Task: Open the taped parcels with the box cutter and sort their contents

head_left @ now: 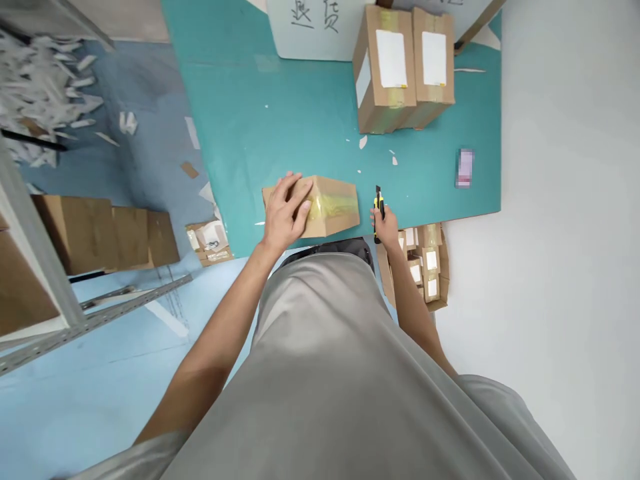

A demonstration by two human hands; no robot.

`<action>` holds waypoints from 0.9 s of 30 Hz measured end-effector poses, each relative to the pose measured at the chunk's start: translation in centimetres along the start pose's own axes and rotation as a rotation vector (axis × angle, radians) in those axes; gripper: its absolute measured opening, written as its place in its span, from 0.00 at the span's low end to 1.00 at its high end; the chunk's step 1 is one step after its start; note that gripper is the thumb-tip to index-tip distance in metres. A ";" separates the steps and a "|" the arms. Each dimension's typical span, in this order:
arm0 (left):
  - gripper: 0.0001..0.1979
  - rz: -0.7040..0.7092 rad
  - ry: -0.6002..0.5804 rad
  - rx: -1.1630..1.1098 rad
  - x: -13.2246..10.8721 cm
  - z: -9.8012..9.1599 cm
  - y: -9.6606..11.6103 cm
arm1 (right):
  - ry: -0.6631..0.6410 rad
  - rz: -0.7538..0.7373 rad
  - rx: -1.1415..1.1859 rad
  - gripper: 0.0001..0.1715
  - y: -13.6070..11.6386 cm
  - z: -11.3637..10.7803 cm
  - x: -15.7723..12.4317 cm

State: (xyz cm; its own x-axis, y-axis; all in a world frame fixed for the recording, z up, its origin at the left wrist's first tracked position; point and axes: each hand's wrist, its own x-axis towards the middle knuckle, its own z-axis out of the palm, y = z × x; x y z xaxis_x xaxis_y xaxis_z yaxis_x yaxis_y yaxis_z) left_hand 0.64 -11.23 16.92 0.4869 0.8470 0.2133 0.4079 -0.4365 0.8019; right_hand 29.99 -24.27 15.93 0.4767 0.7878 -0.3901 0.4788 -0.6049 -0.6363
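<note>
A taped cardboard box (337, 207) lies near the front edge of the green table (295, 133). My left hand (287, 212) grips its left end, the fingers over the top and the thumb against the taped side. Shiny yellowish tape runs along the box. To the right of the box, and apart from it, my right hand (386, 227) is closed around a black and yellow utility knife (378, 200). The knife's front end points away from me, toward the far side of the table.
Two taped boxes (385, 73) with white labels stand at the back, beside a white board (320, 30) with handwriting. A phone (465, 168) lies at the right. Below the table edge, a large carton (443, 267) holds several small boxes. Left are shelving (40, 253) and paper scraps (45, 93).
</note>
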 end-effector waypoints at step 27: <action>0.44 -0.385 -0.174 -0.499 -3.2 5.8 -3.8 | -0.110 -0.383 -0.552 0.34 -5.8 -4.5 -2.6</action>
State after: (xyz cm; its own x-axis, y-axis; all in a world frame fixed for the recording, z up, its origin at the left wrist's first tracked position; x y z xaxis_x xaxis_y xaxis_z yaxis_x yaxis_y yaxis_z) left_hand 1.96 -14.07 9.94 0.5127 0.8347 -0.2010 0.1907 0.1175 0.9746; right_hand 29.29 -23.34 23.57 0.1349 0.9478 -0.2890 0.9188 -0.2289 -0.3217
